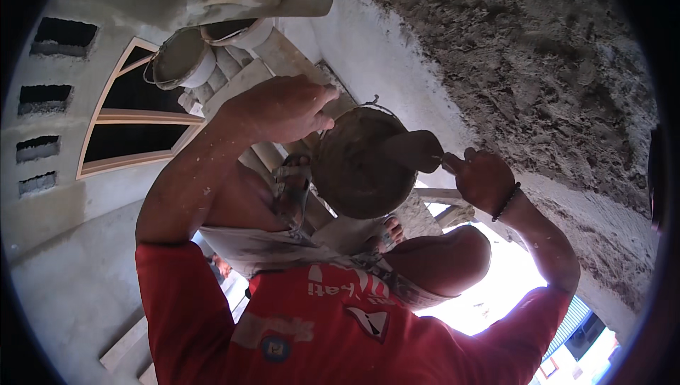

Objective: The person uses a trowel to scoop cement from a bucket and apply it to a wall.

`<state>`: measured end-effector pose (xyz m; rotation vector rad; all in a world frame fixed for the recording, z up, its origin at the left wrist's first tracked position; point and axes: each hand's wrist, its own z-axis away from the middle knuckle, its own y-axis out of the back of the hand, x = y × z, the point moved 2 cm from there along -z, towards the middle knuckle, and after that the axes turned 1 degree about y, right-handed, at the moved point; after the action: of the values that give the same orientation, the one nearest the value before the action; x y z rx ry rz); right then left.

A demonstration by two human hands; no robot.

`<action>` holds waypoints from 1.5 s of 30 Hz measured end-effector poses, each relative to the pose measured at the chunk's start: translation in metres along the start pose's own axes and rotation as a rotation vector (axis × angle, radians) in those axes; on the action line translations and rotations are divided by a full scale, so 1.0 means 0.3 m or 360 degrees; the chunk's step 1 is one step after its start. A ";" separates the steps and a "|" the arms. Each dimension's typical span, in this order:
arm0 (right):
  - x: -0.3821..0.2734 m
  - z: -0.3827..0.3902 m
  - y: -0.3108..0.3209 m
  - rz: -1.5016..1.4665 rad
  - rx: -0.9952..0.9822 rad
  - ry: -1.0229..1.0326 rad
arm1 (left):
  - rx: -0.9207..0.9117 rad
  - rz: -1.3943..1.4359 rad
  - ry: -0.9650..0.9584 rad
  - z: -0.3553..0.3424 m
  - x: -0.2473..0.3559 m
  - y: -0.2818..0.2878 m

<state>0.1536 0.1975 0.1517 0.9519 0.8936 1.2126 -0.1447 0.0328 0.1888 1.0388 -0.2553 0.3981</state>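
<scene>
A round bucket point(354, 190) of wet grey-brown mortar stands between my feet. My right hand point(487, 178) is closed around the handle of a trowel point(419, 151), whose rounded blade reaches over the right side of the bucket. At the bucket's upper left, my left hand point(289, 110) hovers with thumb and fingers apart and nothing visible between them. Whether its fingertips touch the rim, I cannot tell.
To the right rises a wall point(531, 59) of rough, wet plaster. Two more buckets, one full of mortar point(183, 59), stand at the upper left beneath a long board point(269, 5). A wooden window frame point(145, 117) is on the left wall. Planks lie underfoot.
</scene>
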 end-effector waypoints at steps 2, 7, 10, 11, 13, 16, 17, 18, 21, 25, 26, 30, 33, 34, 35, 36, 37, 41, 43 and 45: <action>0.000 -0.007 -0.032 0.0066 -0.0073 -0.0020 | -0.0001 0.0007 0.0014 0.001 0.012 0.003; -0.043 -0.126 -0.196 -0.0283 -0.0374 0.0117 | 0.0010 0.0010 0.0019 -0.002 0.031 0.016; -0.099 -0.212 -0.258 -0.0535 -0.0483 0.0078 | 0.0049 0.0033 0.0005 0.006 0.031 0.021; -0.120 -0.240 -0.294 -0.0607 -0.0449 0.0122 | 0.0067 0.0054 -0.0012 0.008 0.027 0.021; -0.161 -0.297 -0.376 -0.0603 -0.0465 0.0203 | 0.0083 0.0124 -0.0042 0.013 0.028 0.045; -0.178 -0.297 -0.364 -0.0579 -0.0284 0.0411 | 0.0392 0.0367 -0.0014 0.096 -0.020 0.174; -0.162 -0.289 -0.396 -0.0442 -0.0253 0.0534 | 0.0710 0.0525 -0.0048 0.150 -0.055 0.213; -0.168 -0.283 -0.376 -0.0512 -0.0314 0.0451 | 0.1036 0.0676 -0.0058 0.225 -0.101 0.227; -0.134 -0.259 -0.397 -0.0707 -0.0349 0.0254 | 0.1973 0.1288 0.0332 0.460 -0.311 0.134; -0.154 -0.288 -0.355 -0.0712 -0.0568 0.0063 | 0.2893 0.0892 0.1454 0.722 -0.677 -0.419; -0.158 -0.295 -0.345 -0.0695 -0.0591 0.0063 | 0.3083 0.1011 0.1782 0.749 -0.710 -0.579; -0.148 -0.300 -0.347 -0.0630 -0.0596 0.0092 | 0.2425 0.0727 0.3826 0.927 -0.924 -1.085; -0.137 -0.313 -0.357 -0.0594 -0.0595 0.0285 | 0.2660 0.1932 0.3158 1.128 -1.168 -1.425; -0.140 -0.324 -0.373 -0.0625 -0.0596 0.0396 | 0.2811 0.2221 0.2713 1.262 -1.203 -1.515; -0.138 -0.342 -0.404 -0.0691 -0.0578 0.0540 | 0.2863 0.2260 0.2363 1.506 -1.204 -1.560; -0.109 -0.331 -0.415 -0.0592 -0.0582 0.0423 | 0.3056 0.2786 0.1954 1.225 -1.272 -1.541; -0.092 -0.318 -0.413 -0.0515 -0.0585 0.0335 | 0.3230 0.3132 0.1647 0.977 -1.275 -1.478; -0.105 -0.331 -0.360 -0.0550 -0.0550 0.0290 | 0.3281 0.3609 0.1146 0.641 -1.107 -1.269; -0.164 -0.352 -0.269 -0.0616 -0.0618 0.0226 | 0.3162 0.3727 0.1095 0.575 -1.076 -1.235; -0.154 -0.346 -0.279 -0.0706 -0.0666 0.0157 | 0.3018 0.3838 0.1053 0.530 -1.068 -1.198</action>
<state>0.0792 0.1552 0.0395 0.3360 0.8291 1.0094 -0.2793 -0.3296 -0.1393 -0.9465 0.2178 -2.0692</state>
